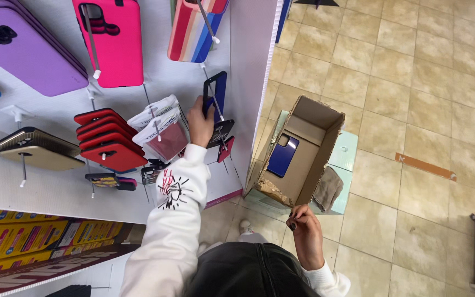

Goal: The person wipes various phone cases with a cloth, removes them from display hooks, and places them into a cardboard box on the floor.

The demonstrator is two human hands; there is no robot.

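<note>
White display wall (pixel 39 181): left hand (pixel 200 124) gripping dark phone case (pixel 214 93); right hand (pixel 303 228), seemingly pinched, under cardboard box (pixel 309 165).

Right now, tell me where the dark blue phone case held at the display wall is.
In the head view, the dark blue phone case is left of centre, gripped by the left hand at a wall hook, below the striped case and right of the bagged cases.
</note>
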